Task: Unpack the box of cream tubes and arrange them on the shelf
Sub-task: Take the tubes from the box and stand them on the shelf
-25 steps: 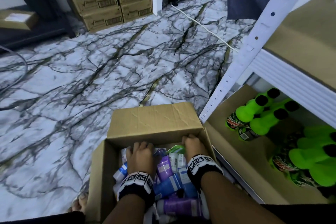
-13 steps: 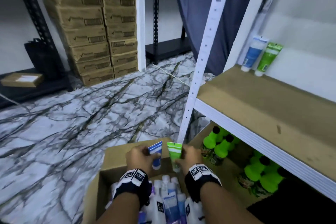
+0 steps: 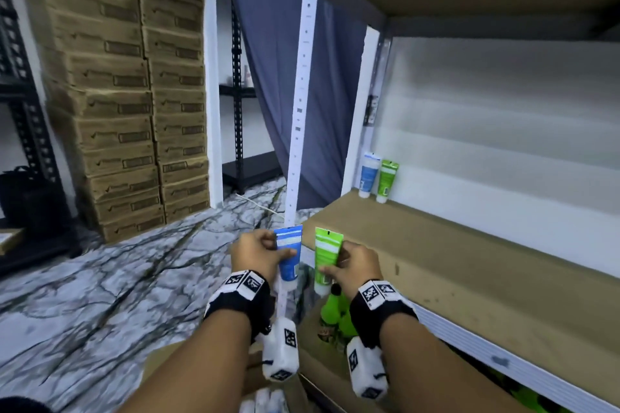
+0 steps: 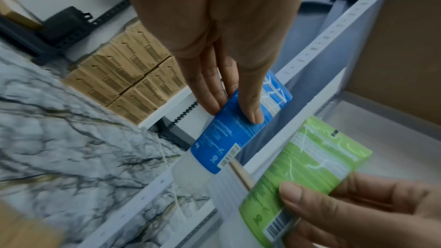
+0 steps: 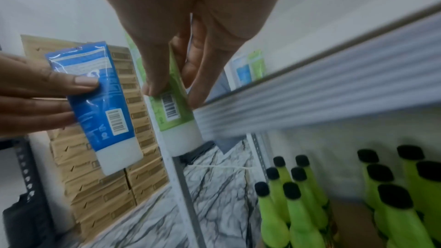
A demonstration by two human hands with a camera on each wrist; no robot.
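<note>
The left hand [image 3: 260, 253] is gripping a blue tube [image 3: 288, 253], thumb lying across its front and fingers pressing behind, cap pointing down. Just beside it, the right hand [image 3: 357, 265] is pinching a green tube [image 3: 326, 256] the same way, thumb low on the label. The two tubes are standing upright in the air, near each other but apart, in front of the shelf's [image 3: 469, 278] left front corner and its white perforated post [image 3: 302, 94].

Far left, two columns of brown cartons [image 3: 124, 94] are stacking up against the wall, with marbled floor [image 3: 100, 295] lying open between them and the hands. The box [image 3: 161, 362] is showing only as a blurred cardboard edge below the wrists.

The shelf board is flat, brown and matte, mostly bare. Two more tubes, a blue one [image 3: 368, 174] and a green one [image 3: 386, 180], are standing cap-down side by side at its back left corner. Under the board, green bottles [image 5: 298, 205] with black caps are crowding together; the right wrist view is showing at least ten.
</note>
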